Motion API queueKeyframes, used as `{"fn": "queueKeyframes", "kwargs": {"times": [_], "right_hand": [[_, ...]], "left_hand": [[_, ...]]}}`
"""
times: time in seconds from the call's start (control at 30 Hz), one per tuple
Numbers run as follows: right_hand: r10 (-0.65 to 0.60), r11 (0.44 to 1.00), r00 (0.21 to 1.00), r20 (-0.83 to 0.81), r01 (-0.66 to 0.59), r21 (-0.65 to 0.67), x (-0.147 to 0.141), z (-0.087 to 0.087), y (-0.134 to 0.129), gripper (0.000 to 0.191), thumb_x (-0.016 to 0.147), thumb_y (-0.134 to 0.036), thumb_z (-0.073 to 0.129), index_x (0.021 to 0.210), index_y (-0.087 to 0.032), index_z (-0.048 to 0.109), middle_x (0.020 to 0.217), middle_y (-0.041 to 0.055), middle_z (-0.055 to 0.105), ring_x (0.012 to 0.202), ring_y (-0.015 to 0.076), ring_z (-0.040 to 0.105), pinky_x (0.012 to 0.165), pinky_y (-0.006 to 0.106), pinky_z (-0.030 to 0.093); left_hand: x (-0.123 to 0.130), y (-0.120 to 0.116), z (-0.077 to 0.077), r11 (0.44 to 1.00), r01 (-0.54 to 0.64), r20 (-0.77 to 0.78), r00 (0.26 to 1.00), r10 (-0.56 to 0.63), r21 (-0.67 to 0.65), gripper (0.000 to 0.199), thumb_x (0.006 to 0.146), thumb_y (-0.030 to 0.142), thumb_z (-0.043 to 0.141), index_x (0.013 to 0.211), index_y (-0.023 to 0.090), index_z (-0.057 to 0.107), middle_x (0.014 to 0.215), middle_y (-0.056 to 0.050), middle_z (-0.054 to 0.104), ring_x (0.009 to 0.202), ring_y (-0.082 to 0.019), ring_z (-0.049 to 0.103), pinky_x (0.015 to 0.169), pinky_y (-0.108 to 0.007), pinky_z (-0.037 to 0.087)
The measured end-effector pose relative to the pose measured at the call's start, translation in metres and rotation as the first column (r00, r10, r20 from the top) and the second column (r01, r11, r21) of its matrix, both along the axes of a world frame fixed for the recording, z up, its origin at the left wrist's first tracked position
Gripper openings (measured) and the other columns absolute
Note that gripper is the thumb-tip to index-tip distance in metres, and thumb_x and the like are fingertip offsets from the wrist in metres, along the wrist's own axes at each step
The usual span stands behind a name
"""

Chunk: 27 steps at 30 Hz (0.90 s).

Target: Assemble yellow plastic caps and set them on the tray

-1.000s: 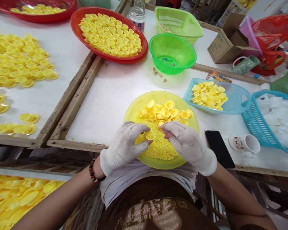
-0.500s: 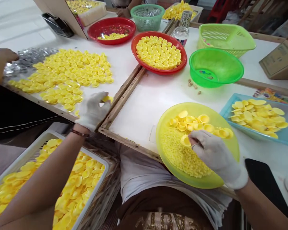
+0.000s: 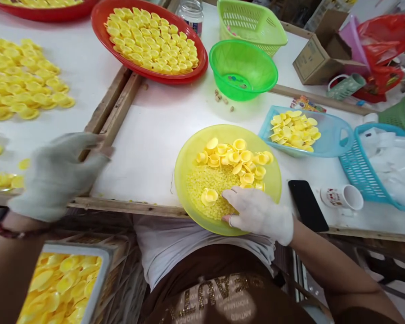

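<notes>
My left hand [image 3: 62,168], in a fingertip-less white glove, hovers near the wooden strip. Its thumb and fingers are apart with nothing visible between them. My right hand [image 3: 256,211], gloved the same way, is over the yellow bowl [image 3: 182,180], fingers parted and tips at the small yellow pellets [image 3: 197,180]. Just left of those fingertips, a small yellow plastic cup [image 3: 209,197] sits on the pellets, apart from the hand. More yellow cups [image 3: 234,156] are heaped along the bowl's far side.
Yellow pieces [image 3: 23,81] lie spread at the left; others fill a red tray [image 3: 202,63]. A green bowl [image 3: 243,74], a blue tray [image 3: 334,135], a phone [image 3: 307,204] and a mug [image 3: 344,197] stand around. A crate [image 3: 104,265] of yellow pieces sits below the edge.
The view has swung right. My right fingers have let go of a yellow cup, which now rests on the pellets. My left hand no longer shows the yellow piece it held.
</notes>
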State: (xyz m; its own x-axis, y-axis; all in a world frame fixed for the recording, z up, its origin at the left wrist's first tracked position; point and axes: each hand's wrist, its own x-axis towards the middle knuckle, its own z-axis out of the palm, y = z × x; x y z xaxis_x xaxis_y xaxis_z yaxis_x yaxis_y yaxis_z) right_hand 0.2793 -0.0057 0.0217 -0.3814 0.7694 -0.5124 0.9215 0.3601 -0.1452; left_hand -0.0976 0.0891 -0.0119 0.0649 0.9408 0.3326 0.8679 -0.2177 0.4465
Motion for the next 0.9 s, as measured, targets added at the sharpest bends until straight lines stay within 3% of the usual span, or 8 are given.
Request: {"fn": "queueKeyframes", "kwargs": {"times": [0.07,0.13,0.27,0.4,0.53,0.7,0.8,0.9], "right_hand": [[0.012,1.000,1.000,-0.013,-0.012,0.000,-0.006,0.000,0.000,0.032,0.090,-0.043,0.059,0.107,-0.016,0.060,0.098,0.0097,0.068,0.080,0.0225,0.063,0.062,0.031,0.039],[0.019,1.000,0.998,-0.052,-0.018,0.002,-0.009,-0.003,0.000,0.032,0.090,-0.040,0.057,0.111,-0.016,0.059,0.099,0.0099,0.067,0.082,0.0231,0.062,0.065,0.032,0.041],[0.024,0.998,0.990,-0.141,-0.017,0.056,-0.003,-0.016,0.000,0.027,0.088,-0.030,0.052,0.109,-0.015,0.060,0.096,0.0098,0.066,0.079,0.0217,0.060,0.070,0.034,0.044],[0.002,1.000,0.944,-0.330,0.007,0.025,0.010,-0.025,0.004,0.019,0.080,-0.015,0.051,0.097,-0.016,0.061,0.090,0.0062,0.067,0.080,0.0189,0.059,0.075,0.032,0.046],[-0.101,0.995,0.838,-0.536,0.098,-0.035,0.013,-0.016,0.008,0.021,0.079,-0.008,0.054,0.095,-0.018,0.061,0.093,0.0021,0.069,0.084,0.0155,0.062,0.080,0.028,0.048],[0.029,0.975,0.710,-0.703,0.136,0.178,0.004,0.002,0.007,0.015,0.089,-0.011,0.056,0.101,-0.018,0.062,0.101,0.0035,0.069,0.095,0.0158,0.063,0.090,0.031,0.050],[0.081,0.959,0.717,-0.692,0.135,0.251,0.006,0.006,0.004,0.019,0.095,-0.018,0.055,0.113,-0.019,0.060,0.109,0.0064,0.069,0.101,0.0185,0.063,0.091,0.035,0.051],[0.002,0.965,0.826,-0.564,0.146,0.218,0.012,0.003,-0.003,0.016,0.098,-0.019,0.050,0.110,-0.018,0.061,0.105,0.0069,0.069,0.096,0.0193,0.064,0.086,0.035,0.052]], "left_hand": [[0.061,-0.023,0.014,0.956,0.292,0.058,0.955,-0.291,-0.018,0.031,0.091,0.044,0.064,0.110,0.019,0.069,0.110,-0.002,0.071,0.097,-0.019,0.067,0.091,-0.036,0.053],[0.113,-0.040,0.021,0.834,0.551,0.023,0.835,-0.550,-0.036,0.032,0.091,0.045,0.064,0.110,0.019,0.069,0.112,-0.005,0.070,0.099,-0.021,0.066,0.092,-0.039,0.053],[0.170,-0.050,0.022,0.713,0.634,-0.233,0.676,-0.699,-0.299,0.019,0.086,0.036,0.067,0.091,0.019,0.069,0.102,-0.007,0.067,0.094,-0.028,0.064,0.089,-0.050,0.048],[0.173,-0.051,0.016,0.720,0.613,-0.206,0.698,-0.686,-0.326,0.013,0.083,0.024,0.064,0.094,0.018,0.065,0.099,-0.006,0.067,0.094,-0.027,0.064,0.089,-0.046,0.047],[0.166,-0.057,0.004,0.775,0.587,-0.145,0.767,-0.625,-0.235,0.021,0.083,0.025,0.064,0.102,0.017,0.063,0.092,-0.006,0.069,0.087,-0.026,0.064,0.086,-0.043,0.046],[0.171,-0.062,-0.005,0.777,0.609,-0.065,0.779,-0.624,-0.162,0.013,0.085,0.027,0.065,0.094,0.019,0.060,0.088,-0.004,0.069,0.084,-0.024,0.065,0.082,-0.040,0.047],[0.173,-0.062,-0.005,0.793,0.597,-0.015,0.798,-0.603,-0.124,0.017,0.086,0.030,0.067,0.097,0.019,0.060,0.091,-0.004,0.070,0.085,-0.024,0.066,0.081,-0.038,0.048],[0.170,-0.061,-0.006,0.807,0.587,-0.003,0.809,-0.588,-0.063,0.022,0.086,0.029,0.068,0.103,0.019,0.060,0.094,-0.004,0.072,0.087,-0.024,0.067,0.082,-0.039,0.048]]}}
